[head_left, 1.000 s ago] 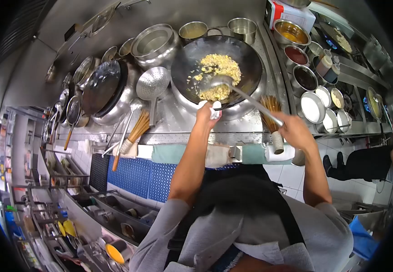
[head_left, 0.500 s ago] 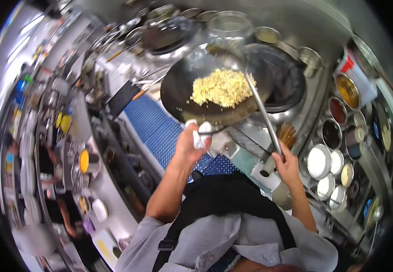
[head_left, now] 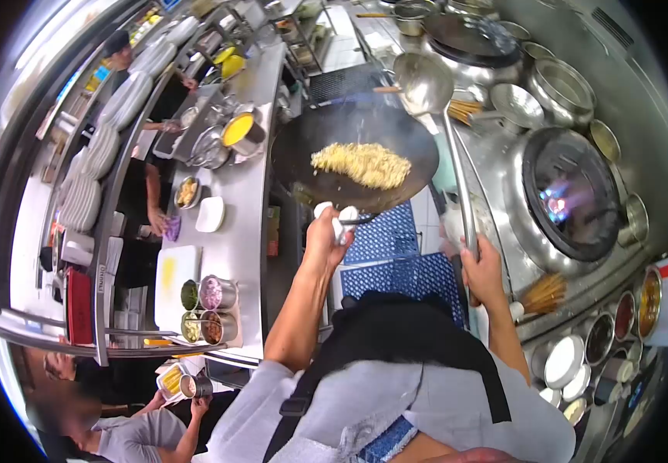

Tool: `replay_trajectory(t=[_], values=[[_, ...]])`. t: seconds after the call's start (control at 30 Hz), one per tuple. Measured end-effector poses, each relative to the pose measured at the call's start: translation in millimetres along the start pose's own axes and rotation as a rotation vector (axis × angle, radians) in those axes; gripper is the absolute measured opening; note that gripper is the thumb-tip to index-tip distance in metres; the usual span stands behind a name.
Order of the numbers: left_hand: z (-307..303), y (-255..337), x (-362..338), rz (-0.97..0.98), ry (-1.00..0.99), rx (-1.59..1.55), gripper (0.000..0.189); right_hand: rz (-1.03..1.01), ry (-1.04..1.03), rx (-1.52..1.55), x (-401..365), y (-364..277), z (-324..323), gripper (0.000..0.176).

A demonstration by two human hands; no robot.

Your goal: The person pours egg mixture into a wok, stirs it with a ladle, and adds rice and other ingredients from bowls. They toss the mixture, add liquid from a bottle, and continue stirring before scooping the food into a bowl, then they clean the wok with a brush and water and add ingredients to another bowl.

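My left hand (head_left: 325, 241) is closed round the cloth-wrapped handle of a dark wok (head_left: 299, 166), which is off the burner and over the floor mat. Yellow fried rice (head_left: 361, 165) lies in the middle of the wok, with faint steam above it. In my right hand (head_left: 482, 270) is the long metal handle of a ladle (head_left: 425, 81). The ladle's bowl is raised beyond the wok's right rim, apart from the rice. A white cloth (head_left: 337, 221) shows between my left fingers and the handle.
A lit burner (head_left: 573, 193) is at right, a bamboo brush (head_left: 544, 293) below it. Seasoning bowls (head_left: 564, 361) stand lower right. On the left counter (head_left: 245, 247) are a white dish (head_left: 210, 214) and containers. Other people stand beyond the counter; one at lower left (head_left: 149, 436) holds a tray.
The wok has come off the burner and over the floor beside the counter, with the view turned left. The ladle has lifted out of the wok. Flame now shows on the burner.
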State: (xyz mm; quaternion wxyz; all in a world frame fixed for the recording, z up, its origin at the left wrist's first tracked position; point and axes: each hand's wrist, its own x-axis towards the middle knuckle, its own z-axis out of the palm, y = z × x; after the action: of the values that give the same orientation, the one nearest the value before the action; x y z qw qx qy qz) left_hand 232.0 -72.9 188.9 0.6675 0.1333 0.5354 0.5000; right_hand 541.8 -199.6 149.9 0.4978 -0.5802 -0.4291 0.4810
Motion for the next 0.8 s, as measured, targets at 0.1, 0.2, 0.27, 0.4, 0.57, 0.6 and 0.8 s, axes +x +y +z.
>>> replay_trajectory(t=[0.1, 0.2, 0.27, 0.4, 0.57, 0.6, 0.8], values=[[-37, 26, 17, 0.108, 0.062, 0.001, 0.014, -0.157, -0.03, -0.171, 28, -18, 43, 0.039], [-37, 45, 33, 0.294, 0.094, 0.147, 0.015, -0.362, -0.018, -0.416, 47, -25, 92, 0.056], [-73, -4, 35, 0.478, 0.166, 0.244, 0.018, -0.481, 0.026, -0.618, 81, -7, 125, 0.063], [-144, -55, 43, 0.552, 0.185, 0.311, 0.028, -0.335, -0.333, -0.43, 75, 65, 157, 0.058], [-180, -20, 67, 0.178, 0.161, 0.11, 0.01, 0.639, -0.651, 0.338, 45, 43, 188, 0.034], [-182, -19, 49, 0.144, 0.173, 0.096, 0.012, 0.703, -0.611, 0.343, 45, 54, 192, 0.026], [-235, -34, 36, -0.044, 0.136, 0.121, 0.021, 0.738, -0.524, 0.393, -2, 58, 193, 0.039]])
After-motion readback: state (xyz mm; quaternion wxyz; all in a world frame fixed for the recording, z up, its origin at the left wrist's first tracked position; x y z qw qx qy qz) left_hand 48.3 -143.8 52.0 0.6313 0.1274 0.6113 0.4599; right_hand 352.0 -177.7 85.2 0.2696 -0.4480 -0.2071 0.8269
